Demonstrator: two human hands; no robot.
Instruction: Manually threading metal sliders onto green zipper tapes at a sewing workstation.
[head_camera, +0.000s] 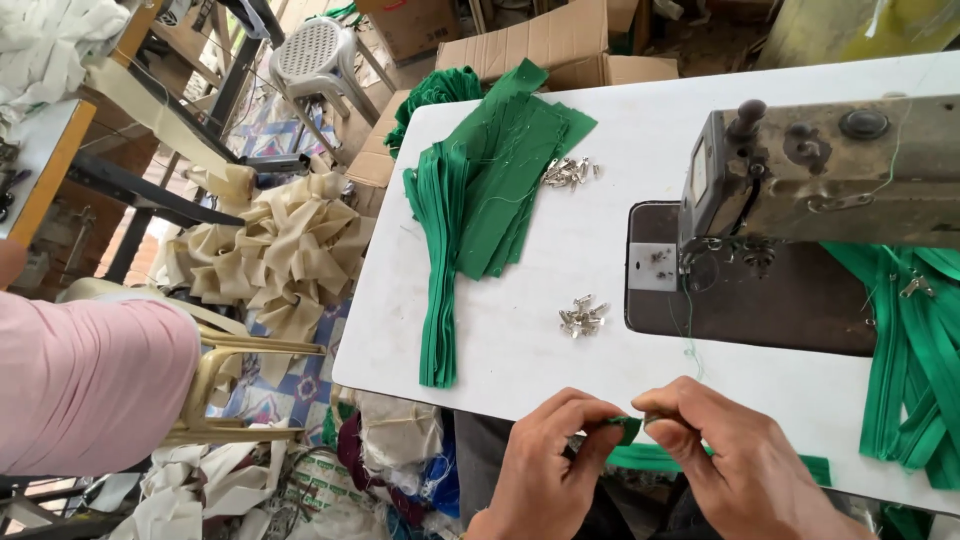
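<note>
Fingers of the left hand (545, 465) and right hand (725, 450) pinch a green zipper strip (628, 428), which looks light, limp, best held near its end.

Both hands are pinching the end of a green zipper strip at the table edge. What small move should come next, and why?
Probably work the end of the green strip into a metal slider, though none is clearly seen between the fingers. The left hand and right hand pinch the end together, and a small pile of sliders lies just ahead on the white table.
</note>
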